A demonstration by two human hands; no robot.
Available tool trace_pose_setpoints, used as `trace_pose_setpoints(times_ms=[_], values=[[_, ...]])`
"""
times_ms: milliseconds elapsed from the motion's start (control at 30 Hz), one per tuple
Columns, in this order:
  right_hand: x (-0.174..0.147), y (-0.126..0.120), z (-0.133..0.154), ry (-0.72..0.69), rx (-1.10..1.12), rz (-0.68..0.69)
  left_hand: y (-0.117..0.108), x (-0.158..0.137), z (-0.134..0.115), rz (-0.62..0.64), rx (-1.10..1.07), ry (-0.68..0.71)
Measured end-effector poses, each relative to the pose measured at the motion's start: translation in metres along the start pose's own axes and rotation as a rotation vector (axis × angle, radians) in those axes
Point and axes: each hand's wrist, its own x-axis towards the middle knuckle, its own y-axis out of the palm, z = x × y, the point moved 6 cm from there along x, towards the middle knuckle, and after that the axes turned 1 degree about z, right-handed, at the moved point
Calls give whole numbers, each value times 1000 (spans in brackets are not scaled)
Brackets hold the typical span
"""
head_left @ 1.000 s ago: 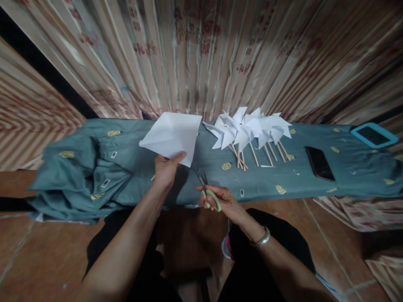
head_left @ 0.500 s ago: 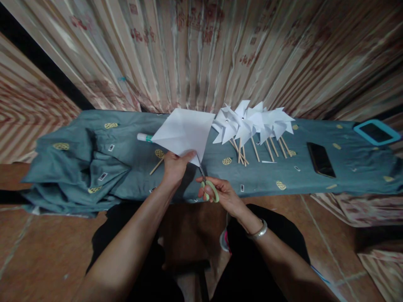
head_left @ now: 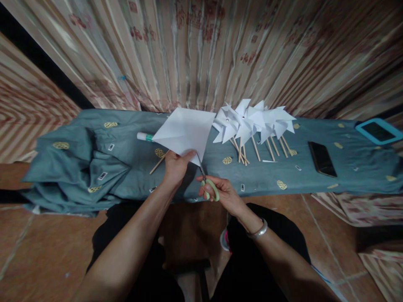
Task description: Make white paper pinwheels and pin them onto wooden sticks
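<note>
A white sheet of paper [head_left: 185, 128], with faint creases, is pinched at its near edge by my left hand [head_left: 176, 167], thumb on top. In my right hand [head_left: 225, 193] is a pair of scissors [head_left: 210, 188] with light green handles, fingers through the loops. The blades meet the paper's near corner, just right of my left thumb. Partly under the paper on the left lies a white and green glue stick [head_left: 145, 136]. A wooden stick [head_left: 156, 165] shows beside my left wrist, its far end hidden.
Several white paper pinwheels [head_left: 244, 119] on wooden sticks lie right of the paper, with a thin paper scrap [head_left: 269, 161] near them. Farther right are a dark phone [head_left: 322, 158] and a blue-framed tablet [head_left: 379, 131]. Grey-green cloth [head_left: 201, 191] covers the narrow table; a curtain [head_left: 189, 54] hangs behind.
Almost nothing differs. The view shifts very slightly, while both hands, the paper and the scissors keep their places.
</note>
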Motion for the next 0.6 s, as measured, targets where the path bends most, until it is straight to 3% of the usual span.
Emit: trace_pose_setpoints(times_ms=[600], values=[[2,-2,-5,43,29,-40,-4,1,1,13,-70,-23]])
